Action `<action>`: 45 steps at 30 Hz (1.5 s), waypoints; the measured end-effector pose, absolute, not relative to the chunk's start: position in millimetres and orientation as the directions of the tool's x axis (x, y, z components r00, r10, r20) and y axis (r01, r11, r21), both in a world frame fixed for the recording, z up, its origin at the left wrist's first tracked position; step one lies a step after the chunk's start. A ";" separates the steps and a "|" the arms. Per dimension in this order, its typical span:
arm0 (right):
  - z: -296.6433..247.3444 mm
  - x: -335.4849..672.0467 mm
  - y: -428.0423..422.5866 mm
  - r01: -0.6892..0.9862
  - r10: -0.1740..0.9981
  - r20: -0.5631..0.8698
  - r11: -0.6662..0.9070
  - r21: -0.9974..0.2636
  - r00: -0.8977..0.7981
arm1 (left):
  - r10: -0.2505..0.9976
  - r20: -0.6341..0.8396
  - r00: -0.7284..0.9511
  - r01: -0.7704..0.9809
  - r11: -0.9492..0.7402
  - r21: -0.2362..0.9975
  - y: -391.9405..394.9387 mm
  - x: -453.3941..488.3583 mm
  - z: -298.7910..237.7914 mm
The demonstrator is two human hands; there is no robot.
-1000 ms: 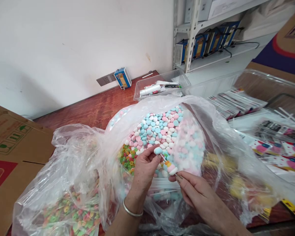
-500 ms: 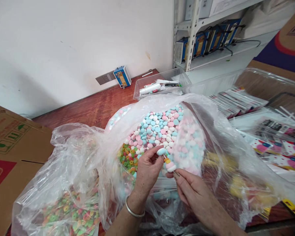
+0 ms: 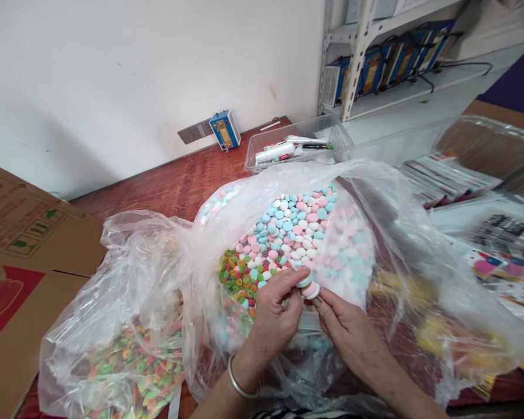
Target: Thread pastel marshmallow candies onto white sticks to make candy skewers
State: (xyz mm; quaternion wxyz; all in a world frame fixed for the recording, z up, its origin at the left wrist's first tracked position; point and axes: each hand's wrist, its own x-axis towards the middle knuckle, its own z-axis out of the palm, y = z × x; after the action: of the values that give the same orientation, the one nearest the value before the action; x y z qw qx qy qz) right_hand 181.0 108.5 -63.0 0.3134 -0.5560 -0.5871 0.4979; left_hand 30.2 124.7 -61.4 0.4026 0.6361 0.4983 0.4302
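Observation:
Between my hands is a candy skewer [image 3: 310, 291], a short stack of pink, white and pale blue marshmallow-like discs with a bit of orange between them. My left hand [image 3: 279, 305] has its index finger over the blue-and-white disc at the top and its thumb close below, gripping that end. At the lower end, my right hand [image 3: 338, 317] pinches the skewer; the stick itself is mostly hidden by the fingers. Right under the hands lies an opened plastic bag of pink, white and blue marshmallows [image 3: 283, 224], with small coloured gummy rings [image 3: 238, 276] at its left side.
Another clear bag of gummy rings [image 3: 135, 361] lies to the left, beside a cardboard box [image 3: 35, 250]. Behind stands a clear plastic tray [image 3: 255, 166] with white tubes. A blue device [image 3: 225, 129] leans by the wall socket. Printed packets [image 3: 449, 177] lie at the right.
The blue-and-white disc, apart from the stack before, now sits against the other candies. My left index finger has come over it. The view has shifted slightly.

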 end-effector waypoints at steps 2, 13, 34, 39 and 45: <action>-67.8 181.5 110.7 0.394 0.974 -0.142 -0.062 -0.917 -0.178 | 0.983 0.143 0.117 0.376 -0.177 0.910 122.8 18.4 -61.8; -74.7 174.4 113.0 0.454 0.969 -0.097 0.018 -0.891 -0.228 | 0.939 0.333 -0.090 0.929 -0.042 0.367 177.1 -75.2 -73.9; -73.9 153.0 121.6 0.444 0.932 -0.138 0.027 -0.896 -0.335 | 0.962 -0.075 -0.263 0.229 0.138 0.964 152.3 -32.9 -66.3; -75.2 154.7 121.1 0.469 0.930 -0.156 0.019 -0.883 -0.332 | 0.954 -0.115 -0.277 0.168 0.166 0.972 150.3 -30.7 -65.7; -76.2 154.3 122.7 0.474 0.930 -0.157 0.021 -0.880 -0.333 | 0.969 -0.033 -0.244 0.181 0.079 0.980 144.3 -21.8 -71.7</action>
State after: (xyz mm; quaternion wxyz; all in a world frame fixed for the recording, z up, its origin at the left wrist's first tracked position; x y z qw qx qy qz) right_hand 154.3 122.7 -76.2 0.2451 -0.5230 -0.6713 0.4645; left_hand -21.8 144.3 -71.7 0.3999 0.4669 0.6160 0.4926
